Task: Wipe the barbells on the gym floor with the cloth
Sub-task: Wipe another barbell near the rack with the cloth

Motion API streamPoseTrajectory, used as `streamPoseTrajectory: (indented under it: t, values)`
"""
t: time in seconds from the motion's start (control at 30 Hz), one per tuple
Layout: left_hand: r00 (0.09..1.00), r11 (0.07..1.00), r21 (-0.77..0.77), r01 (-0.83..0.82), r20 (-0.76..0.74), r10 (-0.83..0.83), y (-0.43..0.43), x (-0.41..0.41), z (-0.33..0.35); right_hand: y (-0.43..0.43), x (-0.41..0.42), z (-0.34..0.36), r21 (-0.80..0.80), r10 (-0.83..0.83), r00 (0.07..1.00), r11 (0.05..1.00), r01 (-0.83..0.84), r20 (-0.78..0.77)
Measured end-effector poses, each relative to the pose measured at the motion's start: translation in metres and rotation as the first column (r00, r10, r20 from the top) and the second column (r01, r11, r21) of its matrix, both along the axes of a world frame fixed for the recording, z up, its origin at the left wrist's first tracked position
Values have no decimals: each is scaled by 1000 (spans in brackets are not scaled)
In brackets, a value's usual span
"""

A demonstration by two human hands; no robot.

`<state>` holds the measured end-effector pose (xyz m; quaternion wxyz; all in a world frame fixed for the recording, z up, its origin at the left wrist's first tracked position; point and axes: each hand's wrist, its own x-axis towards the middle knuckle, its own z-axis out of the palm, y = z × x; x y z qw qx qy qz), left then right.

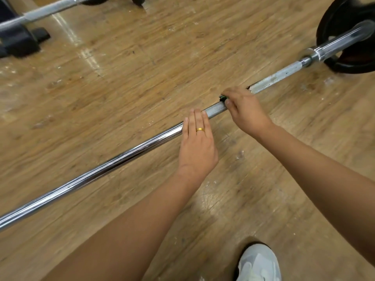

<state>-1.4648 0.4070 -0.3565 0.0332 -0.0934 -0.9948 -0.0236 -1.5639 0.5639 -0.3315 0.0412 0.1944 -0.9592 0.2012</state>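
While the wooden floor (pixel 125 82) fills the whole view, note it first: worn planks, scuffed, with pale flecks and a glare streak at upper left.

Barbell (pixel 101 169): lies on the floor on a diagonal, from the lower left edge up to the upper right. The lower stretch is smooth and shiny, the middle stretch is rough-textured, and the far end widens into a thick sleeve.

Black weight plate (pixel 345 21): at the upper right corner, behind that sleeve end.

Second barbell (pixel 46 12): upper left, well apart from the first, passing above a dark base (pixel 16 39).

Your left hand (pixel 197 145): released, fingers straight and together, laid flat across the barbell where smooth metal meets the rough part.

Your right hand (pixel 245 110): just beside the left, further up the bar, fingers curled down over the bar and grasping the cloth against it.

White shoe (pixel 258 264): at the bottom edge, on the near side of the bar.

Cloth (pixel 223 97): green, only a small corner shows at your right fingertips, on the bar; the rest is hidden under the hand.

Gold ring (pixel 200 129): on a left finger.
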Motion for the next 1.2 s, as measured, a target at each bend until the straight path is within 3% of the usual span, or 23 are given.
streamPoseTrajectory:
  t: [0.13,0.3,0.47,0.63,0.8,0.93,1.1,1.2]
  values:
    - [1000,999,46,-14,25,13,8,11,1,14,14,7,25,117,992,993,-119,50]
    - [999,996,93,-8,54,3,15,12,13,9,19,1,-49,-67,997,997,65,-33]
    - [998,997,48,53,42,-55,6,9,11,21,34,3,-20,28,999,999,-28,27]
    - [998,994,100,42,41,-46,18,23,12,21,45,5,-46,-92,996,995,92,-4]
    - [997,995,69,75,5,-75,22,42,6,46,65,5,11,92,993,996,-93,73]
    - [995,991,81,103,-3,-103,28,52,4,59,64,9,4,-82,994,997,82,72]
    - [994,991,71,113,-7,-113,37,69,0,60,91,6,11,71,992,997,-73,106]
    - [992,990,65,127,-18,-126,40,78,-2,72,87,10,23,-18,995,1000,15,95]
